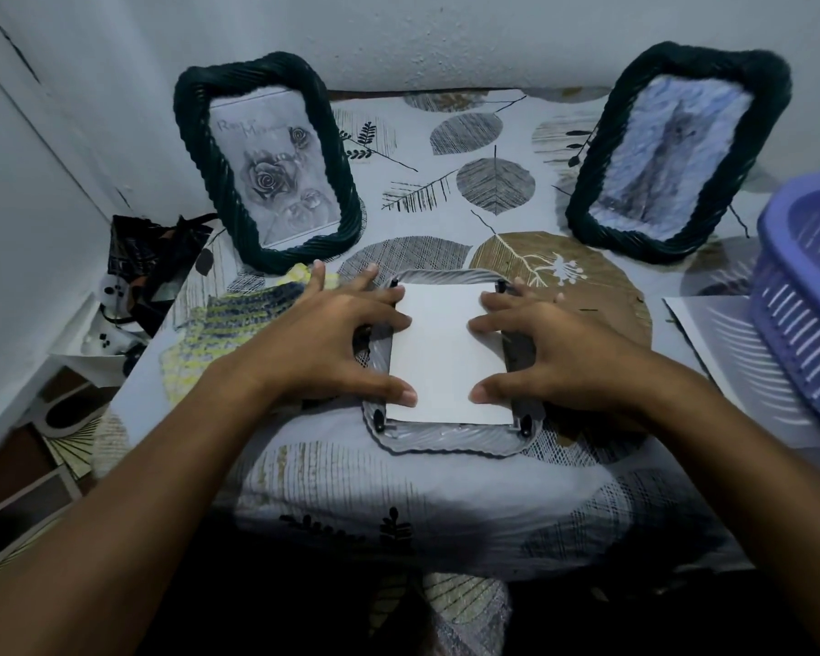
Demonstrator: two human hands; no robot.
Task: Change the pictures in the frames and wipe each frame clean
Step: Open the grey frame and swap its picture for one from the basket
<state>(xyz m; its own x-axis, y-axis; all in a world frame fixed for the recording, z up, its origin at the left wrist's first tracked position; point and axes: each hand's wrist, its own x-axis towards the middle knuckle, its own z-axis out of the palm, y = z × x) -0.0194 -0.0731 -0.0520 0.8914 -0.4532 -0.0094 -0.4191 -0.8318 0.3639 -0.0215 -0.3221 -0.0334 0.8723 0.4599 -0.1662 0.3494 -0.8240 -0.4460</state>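
With the face-down grey ribbed picture frame point(446, 445) near the worktop's front edge, left hand point(325, 340) and right hand point(557, 345) spread their fingers wide on the white rectangular picture sheet point(446, 357); press evenly, seating it, apparently inside 4 black clips.

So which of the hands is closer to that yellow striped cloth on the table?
Left. The left hand is right beside the yellow striped cloth, on the face-down frame's near edge. The right hand is across the white sheet, farther from the cloth.
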